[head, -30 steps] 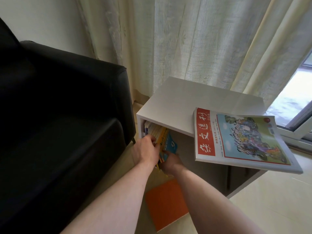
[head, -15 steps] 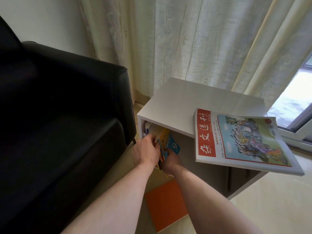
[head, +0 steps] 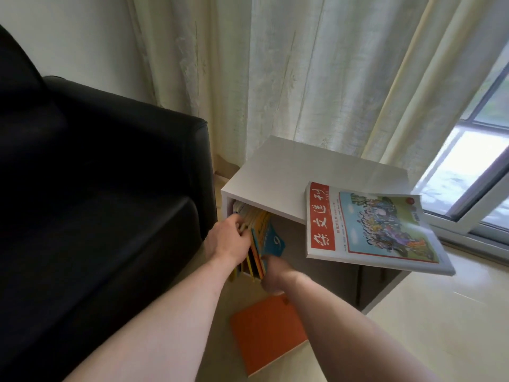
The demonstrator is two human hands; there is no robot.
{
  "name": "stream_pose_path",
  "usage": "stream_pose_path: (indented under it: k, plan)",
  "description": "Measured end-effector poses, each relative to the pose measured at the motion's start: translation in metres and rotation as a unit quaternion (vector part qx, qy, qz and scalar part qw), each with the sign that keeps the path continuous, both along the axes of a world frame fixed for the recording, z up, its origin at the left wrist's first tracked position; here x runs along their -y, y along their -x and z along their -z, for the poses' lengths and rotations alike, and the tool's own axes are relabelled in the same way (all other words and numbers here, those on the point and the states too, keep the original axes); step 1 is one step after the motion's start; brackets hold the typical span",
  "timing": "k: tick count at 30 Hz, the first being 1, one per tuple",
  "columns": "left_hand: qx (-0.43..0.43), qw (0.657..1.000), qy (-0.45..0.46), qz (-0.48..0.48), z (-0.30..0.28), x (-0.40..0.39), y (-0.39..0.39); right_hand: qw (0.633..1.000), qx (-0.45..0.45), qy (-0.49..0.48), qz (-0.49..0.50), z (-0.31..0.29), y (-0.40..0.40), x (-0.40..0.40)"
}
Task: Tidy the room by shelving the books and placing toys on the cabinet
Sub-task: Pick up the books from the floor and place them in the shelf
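A row of thin books stands upright in the open compartment at the left end of the white cabinet, their spines and edges leaning slightly to the right, with a blue-covered book bearing a white numeral as the outermost one. The left hand has its fingers curled over the top front edges of the row, gripping them from the left side. Just below and to the right of that grip, the right hand sits against the lower edge of the blue-covered book; it is blurred, and whether its fingers clasp the book or merely press on it cannot be told. Directly beneath both hands, an orange book lies flat on the pale floor, apart from the row. Up and to the right of the grip, a magazine with a red title strip and a colourful cover picture lies on the cabinet top, its near edge overhanging the front. To the left of the hands stands a black leather sofa, just beside the cabinet's side wall. Behind the cabinet hang cream curtains, and at the far right a window shows.
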State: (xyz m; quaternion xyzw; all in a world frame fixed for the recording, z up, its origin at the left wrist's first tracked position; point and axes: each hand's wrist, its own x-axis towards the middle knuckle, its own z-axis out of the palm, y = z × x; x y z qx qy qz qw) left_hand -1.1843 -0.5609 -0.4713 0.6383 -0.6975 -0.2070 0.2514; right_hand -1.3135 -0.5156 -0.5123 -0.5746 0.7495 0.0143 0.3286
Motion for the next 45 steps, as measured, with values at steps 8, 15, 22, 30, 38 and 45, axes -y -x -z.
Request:
stream_pose_path:
  k: [8,15,22,30,38,45]
  plan:
    - [0.015,0.985,-0.119,0.124,-0.032,-0.026,-0.019,0.992,-0.014,-0.062,-0.112,-0.071,0.025,-0.083]
    - [0.098,0.951,-0.133,0.26,-0.062,-0.076,0.015,0.994,0.051,-0.045,-0.088,-0.128,0.038,-0.158]
    - [0.064,0.917,-0.128,0.372,-0.096,-0.137,0.053,0.985,0.102,0.073,0.118,-0.139,0.106,-0.257]
    - [0.043,0.841,-0.121,0.526,-0.137,-0.246,0.151,0.931,0.102,0.046,0.348,-0.054,0.188,-0.413]
    - [0.24,0.717,-0.023,0.654,-0.086,-0.338,0.235,0.821,0.165,-0.061,0.543,0.05,0.174,-0.531]
    - [0.368,0.672,-0.122,0.631,-0.001,-0.337,0.223,0.673,0.169,-0.109,0.712,0.131,0.156,-0.609]
